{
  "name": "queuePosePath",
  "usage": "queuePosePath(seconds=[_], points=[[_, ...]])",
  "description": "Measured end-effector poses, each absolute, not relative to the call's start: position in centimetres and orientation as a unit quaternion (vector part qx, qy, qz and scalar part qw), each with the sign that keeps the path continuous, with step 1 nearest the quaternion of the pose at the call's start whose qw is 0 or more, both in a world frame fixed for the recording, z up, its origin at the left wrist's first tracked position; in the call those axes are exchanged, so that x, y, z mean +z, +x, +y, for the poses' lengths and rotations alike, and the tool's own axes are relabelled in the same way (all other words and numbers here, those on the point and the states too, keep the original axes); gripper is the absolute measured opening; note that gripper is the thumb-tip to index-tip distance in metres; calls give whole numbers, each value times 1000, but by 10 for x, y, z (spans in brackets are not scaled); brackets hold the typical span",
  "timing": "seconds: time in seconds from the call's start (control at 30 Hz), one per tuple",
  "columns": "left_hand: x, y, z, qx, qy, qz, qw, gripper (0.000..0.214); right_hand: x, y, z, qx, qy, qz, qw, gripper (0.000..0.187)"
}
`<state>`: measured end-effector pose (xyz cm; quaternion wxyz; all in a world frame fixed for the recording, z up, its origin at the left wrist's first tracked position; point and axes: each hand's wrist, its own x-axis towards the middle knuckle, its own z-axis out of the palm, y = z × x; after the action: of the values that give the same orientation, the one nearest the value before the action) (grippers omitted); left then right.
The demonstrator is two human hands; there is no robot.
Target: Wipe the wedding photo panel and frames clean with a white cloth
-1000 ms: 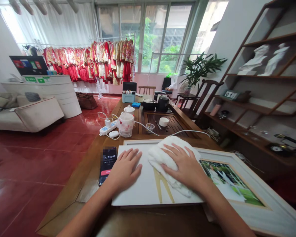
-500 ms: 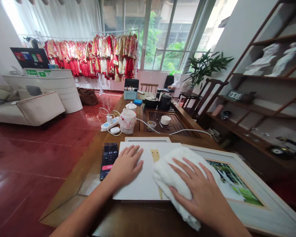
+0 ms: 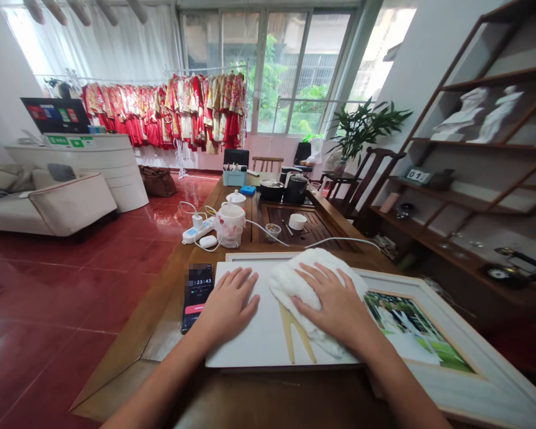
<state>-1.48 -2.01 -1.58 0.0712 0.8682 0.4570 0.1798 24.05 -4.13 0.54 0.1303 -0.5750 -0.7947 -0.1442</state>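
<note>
My left hand (image 3: pixel 233 304) lies flat, fingers slightly apart, on the left part of a white board (image 3: pixel 254 345). My right hand (image 3: pixel 335 301) is on a bunched white towel (image 3: pixel 290 277), its spread fingers curved over the cloth and pressing it against the board. From under the towel, two tan strips (image 3: pixel 290 336) run down the board in a V; their upper part is covered. A phone (image 3: pixel 198 298) showing a timer lies just left of the board. On the right, partly behind my right arm, is a white-framed wedding photo (image 3: pixel 406 325).
Beyond the board stand a white cup in plastic (image 3: pixel 231 225), a power strip (image 3: pixel 199 229) and a small bowl (image 3: pixel 298 221) on the tea tray (image 3: pixel 312 235). A white cable (image 3: pixel 339 239) crosses the table. Wooden shelves (image 3: pixel 469 217) rise at the right.
My right hand has moved the towel forward and slightly left over the board. The lower V of tan strips now shows, while their top is covered. My left hand has stayed put.
</note>
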Motion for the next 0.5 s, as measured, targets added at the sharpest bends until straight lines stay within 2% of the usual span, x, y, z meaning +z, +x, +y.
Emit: queuePosePath(seconds=[0.3, 0.5], points=[[-17, -14, -18, 176, 868, 458, 81, 48, -5, 253, -94, -148, -544, -817, 123, 53], [-18, -16, -16, 171, 873, 448, 83, 49, -2, 253, -77, -139, -550, -816, 114, 55]])
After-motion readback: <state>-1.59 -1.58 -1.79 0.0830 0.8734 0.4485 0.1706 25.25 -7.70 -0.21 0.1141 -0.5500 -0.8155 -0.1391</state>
